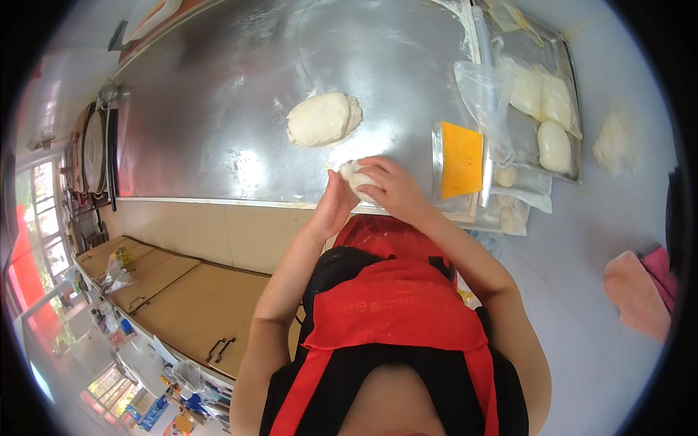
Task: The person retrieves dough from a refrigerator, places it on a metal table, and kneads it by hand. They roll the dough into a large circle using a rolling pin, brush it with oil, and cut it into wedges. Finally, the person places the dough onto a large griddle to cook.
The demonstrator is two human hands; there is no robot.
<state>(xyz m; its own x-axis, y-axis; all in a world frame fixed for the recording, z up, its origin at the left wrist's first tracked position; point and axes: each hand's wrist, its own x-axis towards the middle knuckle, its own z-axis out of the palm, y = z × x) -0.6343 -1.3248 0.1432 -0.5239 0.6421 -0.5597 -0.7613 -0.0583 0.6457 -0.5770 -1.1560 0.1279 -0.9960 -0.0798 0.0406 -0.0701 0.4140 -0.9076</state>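
Between my two hands is a small piece of white dough (360,181), just over the front edge of the metal worktop (207,158). The fingers of my right hand (393,188) curl over its top and right side. My left hand (337,203) supports it from the left, thumb pointing up. A larger lump of dough (319,120) lies on the worktop beyond my hands, with traces of flour around it. To the right of my hands rests a dough scraper with a yellow handle (462,159) and a metal blade.
On the right, a metal tray (575,109) holds plastic bags and a smooth dough piece (554,146). Bagged dough balls (510,210) sit below it. Cloths (637,294) lie at the far right. Wooden cabinets (218,300) stand at the lower left.
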